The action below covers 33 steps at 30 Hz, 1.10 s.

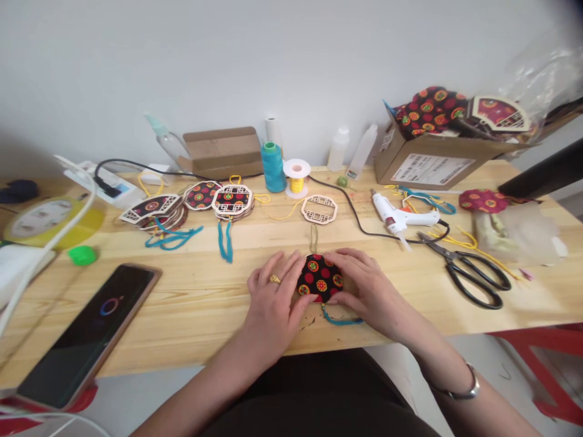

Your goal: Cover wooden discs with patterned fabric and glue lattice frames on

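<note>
A black flower-patterned fabric piece [320,278] lies at the table's front edge between my hands. My left hand [277,291] grips its left side, fingers along the edge and thumb at the bottom. On the opposite side, my right hand [359,282] curls round the right edge, thumb also low. A thin olive cord loop [314,238] sticks out at the top, and a blue tassel [341,320] hangs from beneath. Just beyond lies a pale wooden lattice frame [319,209]. The underside of the fabric piece is hidden.
A white glue gun [403,216] and black-handled scissors [473,267] lie to the right, before a cardboard box [423,161]. Blue thread [273,169] and a yellow spool [297,179] stand behind. Tasselled ornaments [232,201] and a phone [91,334] are left. A black cable [355,212] crosses the table.
</note>
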Tool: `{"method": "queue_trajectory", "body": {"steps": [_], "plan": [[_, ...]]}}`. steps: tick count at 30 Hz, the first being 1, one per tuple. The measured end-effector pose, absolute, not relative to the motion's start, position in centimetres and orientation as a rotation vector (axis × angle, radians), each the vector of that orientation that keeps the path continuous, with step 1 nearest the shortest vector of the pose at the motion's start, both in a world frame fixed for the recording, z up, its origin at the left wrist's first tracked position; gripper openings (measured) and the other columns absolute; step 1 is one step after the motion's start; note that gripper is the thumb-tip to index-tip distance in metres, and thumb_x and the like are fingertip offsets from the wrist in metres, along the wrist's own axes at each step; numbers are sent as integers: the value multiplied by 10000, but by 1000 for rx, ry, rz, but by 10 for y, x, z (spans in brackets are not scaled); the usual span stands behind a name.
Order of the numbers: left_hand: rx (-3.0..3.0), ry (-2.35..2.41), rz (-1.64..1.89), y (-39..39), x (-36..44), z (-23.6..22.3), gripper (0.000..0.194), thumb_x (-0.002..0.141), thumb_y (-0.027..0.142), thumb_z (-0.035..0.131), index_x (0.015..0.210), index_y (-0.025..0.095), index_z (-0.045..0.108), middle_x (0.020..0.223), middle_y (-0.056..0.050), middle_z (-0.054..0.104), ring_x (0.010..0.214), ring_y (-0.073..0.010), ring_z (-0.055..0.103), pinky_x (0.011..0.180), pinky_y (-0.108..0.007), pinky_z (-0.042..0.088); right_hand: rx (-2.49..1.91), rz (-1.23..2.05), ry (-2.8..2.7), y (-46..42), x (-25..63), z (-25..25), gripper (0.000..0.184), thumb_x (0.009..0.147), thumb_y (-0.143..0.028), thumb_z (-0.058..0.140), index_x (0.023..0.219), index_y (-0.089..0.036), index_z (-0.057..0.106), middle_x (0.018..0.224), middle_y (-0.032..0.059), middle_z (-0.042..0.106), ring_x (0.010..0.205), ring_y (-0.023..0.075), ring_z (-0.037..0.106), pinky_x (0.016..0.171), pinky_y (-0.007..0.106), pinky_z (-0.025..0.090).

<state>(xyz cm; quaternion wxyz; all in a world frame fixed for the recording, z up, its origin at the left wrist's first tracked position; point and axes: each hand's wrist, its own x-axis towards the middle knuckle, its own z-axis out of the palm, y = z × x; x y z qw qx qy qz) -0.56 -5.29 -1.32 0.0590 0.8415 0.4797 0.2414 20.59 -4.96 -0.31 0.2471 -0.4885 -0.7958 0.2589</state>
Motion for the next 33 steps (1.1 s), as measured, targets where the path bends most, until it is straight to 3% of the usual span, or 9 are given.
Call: {"method": "queue_trajectory", "body": {"steps": [6,12,16,22,27,33], "plan": [[2760,1286,744,-53,3,-10,320,909,149,475,1213,166,574,1299,-90,599,1282,-262,453,999,-452,271,-1325,709,-2159,-49,205,-4,631,798,-230,678,1363,-292,404,1282,68,566,1254,267,413,1031,510,378],[2835,1194,607,-49,5,-15,416,850,32,415,1204,159,594,1280,-107,610,1243,-260,502,1015,-474,277,-1314,691,-2174,-50,205,-6,652,790,-226,677,1373,-298,395,1282,74,570,1249,275,426,1022,529,388],[2836,1183,597,-48,4,-16,417,858,35,388,1209,147,582,1299,-113,592,1230,-252,512,1014,-473,259,-1289,688,-2193,-44,207,4,563,821,-249,653,1337,-255,429,1263,76,573,1225,251,444,1019,472,414],[2831,1199,628,-47,4,-20,438,838,17,411,1215,156,585,1291,-121,599,1200,-271,526,976,-488,278,-1372,345,-2270,0,203,24,346,888,-153,505,1228,-192,551,1156,116,592,1084,252,534,924,442,463],[2784,1240,595,-48,7,-21,461,805,0,411,1196,162,594,1337,-119,560,1198,-272,514,922,-478,309,-1228,112,-2637,42,188,25,408,851,-19,409,1174,-176,603,1148,136,539,1028,241,504,844,402,448],[2779,1276,532,-49,9,-22,422,836,17,401,1200,147,571,1377,-118,523,1229,-263,472,868,-462,316,-1170,-103,-2818,60,184,21,253,892,-94,439,1000,-168,656,1211,148,528,1072,281,439,803,400,390]]}}
